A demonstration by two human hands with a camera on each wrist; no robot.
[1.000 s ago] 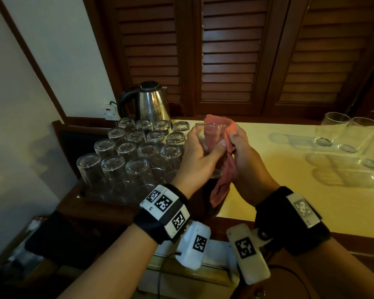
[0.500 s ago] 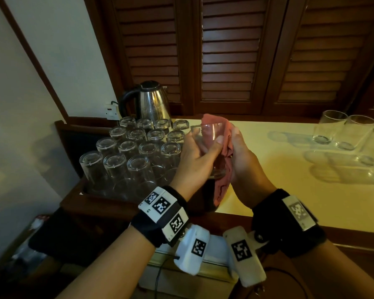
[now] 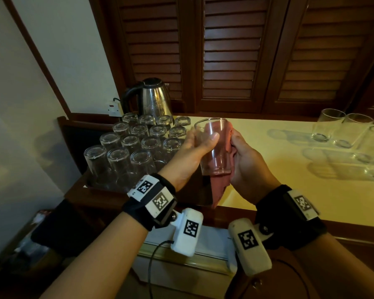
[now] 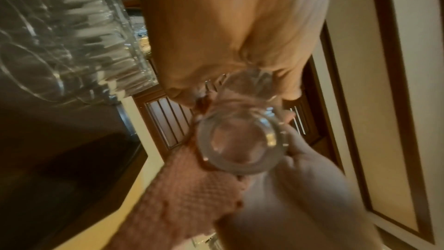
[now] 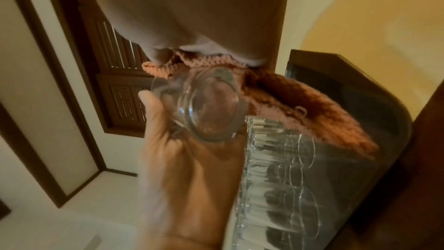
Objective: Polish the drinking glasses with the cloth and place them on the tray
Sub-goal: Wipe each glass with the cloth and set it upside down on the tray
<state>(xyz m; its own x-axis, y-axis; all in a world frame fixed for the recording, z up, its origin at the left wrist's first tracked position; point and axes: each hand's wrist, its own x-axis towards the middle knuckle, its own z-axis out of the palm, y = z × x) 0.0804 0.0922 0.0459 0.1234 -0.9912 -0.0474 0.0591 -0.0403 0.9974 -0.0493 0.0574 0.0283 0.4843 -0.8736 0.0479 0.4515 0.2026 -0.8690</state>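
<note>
**Fingers on glass and cloth, above the counter's left end**

Your left fingers (image 3: pixel 189 134) are curling round the far side of the glass (image 3: pixel 214 147), with the thumb lying across its near wall, so your left hand (image 3: pixel 188 154) is grasping it upright, mouth up. Your right hand (image 3: pixel 244 160) is clasping the cloth (image 3: pixel 219 186) against the glass's right side; the pink fabric is showing through the wall and a tail is hanging down below the base. In the left wrist view the thick round base (image 4: pixel 240 140) is facing the camera, with the cloth (image 4: pixel 187 193) bunching beside it.

You are holding the glass in the air just right of the tray (image 3: pixel 108 190), which is sitting at the counter's (image 3: pixel 268 190) left end. Upturned glasses (image 3: pixel 134 145) are standing in rows on the tray. A kettle (image 3: pixel 153 100) is standing behind them at the back left corner. More glasses (image 3: pixel 341 130), mouths up, are waiting near the counter's right edge, well apart from your hands.
</note>
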